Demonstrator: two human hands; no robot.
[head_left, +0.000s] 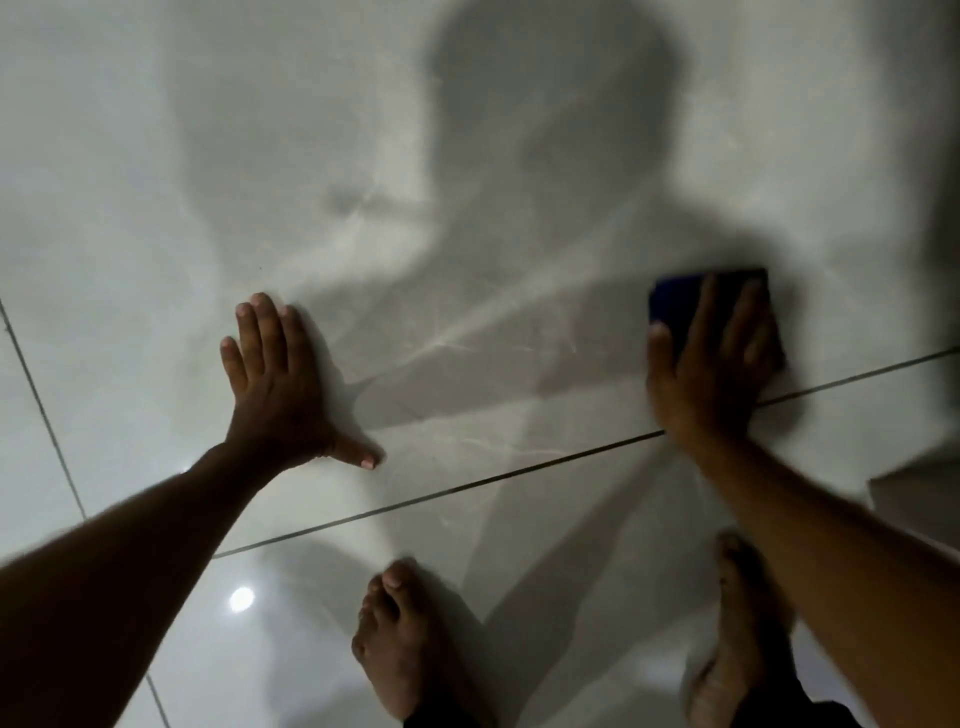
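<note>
I look straight down at a glossy pale tiled floor (467, 260). My left hand (280, 384) lies flat on the tile with fingers straight and thumb spread out to the right. My right hand (711, 364) presses flat with spread fingers on a dark blue pad or cloth (680, 299) that lies on the floor at the right. The right hand and the blue pad are blurred. Most of the pad is hidden under the hand.
My two bare feet stand on the tile near the bottom edge, the left foot (395, 639) and the right foot (737, 623). Dark grout lines (467, 483) cross the floor. A pale raised edge (924, 483) shows at the right. My shadow falls ahead.
</note>
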